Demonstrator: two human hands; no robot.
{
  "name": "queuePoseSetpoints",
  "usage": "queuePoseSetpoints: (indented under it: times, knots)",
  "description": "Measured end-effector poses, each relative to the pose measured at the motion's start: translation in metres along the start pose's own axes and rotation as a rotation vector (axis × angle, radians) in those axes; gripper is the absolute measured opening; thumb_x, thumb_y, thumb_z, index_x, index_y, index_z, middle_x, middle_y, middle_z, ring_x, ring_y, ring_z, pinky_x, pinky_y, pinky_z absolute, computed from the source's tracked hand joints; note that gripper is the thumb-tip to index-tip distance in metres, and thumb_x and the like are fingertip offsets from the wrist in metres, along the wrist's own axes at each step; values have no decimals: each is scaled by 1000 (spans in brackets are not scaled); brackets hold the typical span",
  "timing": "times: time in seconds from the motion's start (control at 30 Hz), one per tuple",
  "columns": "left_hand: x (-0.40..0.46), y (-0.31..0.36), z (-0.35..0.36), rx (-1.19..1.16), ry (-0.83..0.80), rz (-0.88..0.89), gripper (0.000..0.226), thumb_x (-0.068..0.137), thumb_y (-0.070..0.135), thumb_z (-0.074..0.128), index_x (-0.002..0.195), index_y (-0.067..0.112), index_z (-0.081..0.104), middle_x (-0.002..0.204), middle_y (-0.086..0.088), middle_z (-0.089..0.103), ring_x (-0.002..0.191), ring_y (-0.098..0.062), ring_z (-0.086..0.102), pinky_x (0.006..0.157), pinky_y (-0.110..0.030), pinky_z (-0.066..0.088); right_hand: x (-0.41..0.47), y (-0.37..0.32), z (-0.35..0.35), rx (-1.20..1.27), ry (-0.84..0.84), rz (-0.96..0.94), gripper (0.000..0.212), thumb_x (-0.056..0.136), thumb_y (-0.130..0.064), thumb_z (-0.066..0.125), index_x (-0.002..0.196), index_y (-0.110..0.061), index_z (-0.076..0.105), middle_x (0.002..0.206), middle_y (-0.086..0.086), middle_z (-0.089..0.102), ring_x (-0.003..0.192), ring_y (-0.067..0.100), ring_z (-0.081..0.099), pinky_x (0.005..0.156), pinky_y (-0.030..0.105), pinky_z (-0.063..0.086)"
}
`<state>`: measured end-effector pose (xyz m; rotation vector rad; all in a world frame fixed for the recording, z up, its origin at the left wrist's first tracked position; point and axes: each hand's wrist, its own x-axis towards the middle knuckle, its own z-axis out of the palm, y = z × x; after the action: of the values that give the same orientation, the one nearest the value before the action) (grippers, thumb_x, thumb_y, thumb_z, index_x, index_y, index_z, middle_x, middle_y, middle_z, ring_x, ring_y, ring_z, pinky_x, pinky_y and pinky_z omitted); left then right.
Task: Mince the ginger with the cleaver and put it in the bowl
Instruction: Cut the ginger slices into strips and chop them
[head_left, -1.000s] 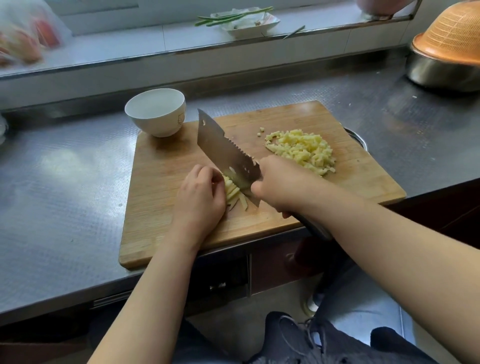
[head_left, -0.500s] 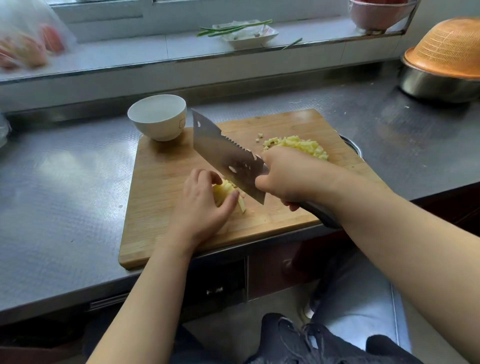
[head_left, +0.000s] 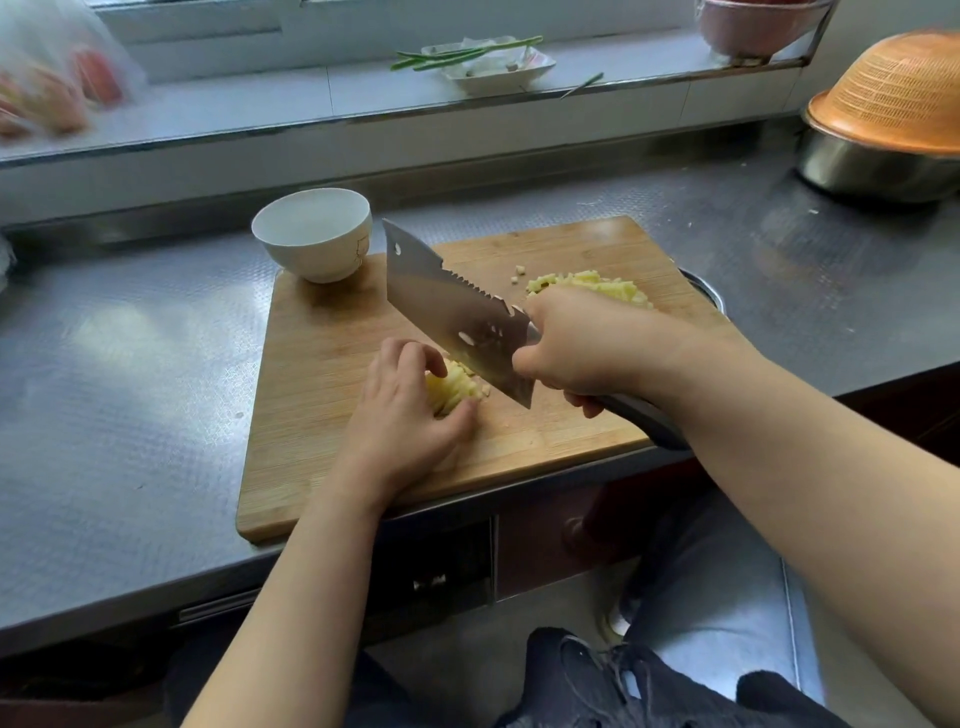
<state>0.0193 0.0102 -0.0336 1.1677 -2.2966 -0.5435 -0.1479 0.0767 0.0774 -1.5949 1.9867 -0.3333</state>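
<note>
Stainless steel counter (head_left: 130, 374) runs under a tiled window ledge (head_left: 249, 109), and your wooden cutting board (head_left: 332, 364) lies on it at the near edge. From the board's centre, the white bowl (head_left: 313, 234) stands at 11 o'clock, half on the board's far left corner. At 2 o'clock sits the pile of minced ginger (head_left: 597, 286), partly hidden behind your right hand (head_left: 576, 345).

That right hand is clenched round the cleaver (head_left: 457, 317) where the blade meets the grey handle, your forearm coming in from 4 o'clock. The cleaver is raised off the board. Its long axis runs from the handle at 4 o'clock to the blade's far corner at 11 o'clock, with the notched spine toward 2 o'clock and the cutting edge tilted down toward 8 o'clock.

Your left hand (head_left: 405, 410) rests on the board at 6 o'clock, wrist low, fingers curled, cupping the bundle of ginger strips (head_left: 454, 387) between fingertips and thumb. The strips lie side by side, their length running roughly from 7 to 1 o'clock, just beside the blade's lower heel.

On the ledge at 12 o'clock a white dish (head_left: 498, 67) carries green stalks (head_left: 462, 52). At 2 o'clock on the counter an orange colander (head_left: 893, 93) lies upturned on a steel basin (head_left: 872, 166). At 10 o'clock on the ledge is a blurred plastic bag (head_left: 52, 78).
</note>
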Motion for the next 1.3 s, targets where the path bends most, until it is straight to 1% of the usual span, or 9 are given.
queuePoseSetpoints:
  times: [0.17,0.37,0.53,0.6,0.73,0.9,1.0,1.1,1.3]
  knots:
    - [-2,-2,1,3,39,16,26,80,39,68,89,25,49,106,7,39,105,-14,42,90,-30,38,-1,-4,4,-13,-9,-21,7,95,-8,49,101,-7,53,72,12,60,50,19,56,43,26,50]
    - [-4,-4,-1,1,36,55,11,85,33,68,91,28,60,105,9,43,104,-13,46,89,-29,40,0,-2,2,3,-7,-18,13,96,-8,48,107,-8,54,71,11,58,48,18,56,43,26,49]
    - [-4,-2,0,-6,33,51,20,84,40,65,96,31,52,109,10,39,106,-14,45,87,-30,41,-3,-4,-2,-4,3,-18,10,97,-9,48,106,-8,53,72,11,58,48,17,55,41,24,48]
    - [-3,-1,-1,-6,30,38,24,83,40,65,96,29,48,109,10,37,107,-13,42,88,-28,38,-3,-6,-1,-2,3,-21,15,96,-9,48,110,-7,54,72,11,58,49,17,56,42,25,49]
    - [-1,-1,0,17,19,26,20,83,39,63,91,26,51,107,8,37,108,-12,39,88,-28,36,-1,-8,4,-17,-12,-17,22,96,-8,48,117,-5,55,72,12,59,51,18,57,42,25,49]
    - [2,-1,1,46,-4,15,12,84,34,62,86,29,51,104,7,38,107,-14,38,91,-30,38,1,-12,11,-55,-34,0,11,96,-7,47,106,-5,54,67,12,58,47,18,55,38,24,46]
    - [4,-2,3,66,-12,28,11,85,32,61,84,29,51,104,7,38,106,-14,37,91,-28,35,3,-18,10,-70,-65,32,5,96,-4,46,97,-5,51,70,13,57,47,19,54,37,23,46]
    - [5,-5,4,49,9,46,15,84,29,63,83,30,48,102,6,39,103,-13,36,89,-26,32,9,-23,10,-89,-91,44,12,96,-1,46,86,-6,49,73,16,57,48,20,53,39,25,49]
    - [5,-8,9,66,41,54,12,83,30,63,89,23,55,99,5,38,100,-12,34,87,-28,33,10,-16,26,-130,-54,53,10,94,-4,47,93,-4,57,78,19,64,53,27,63,44,33,57]
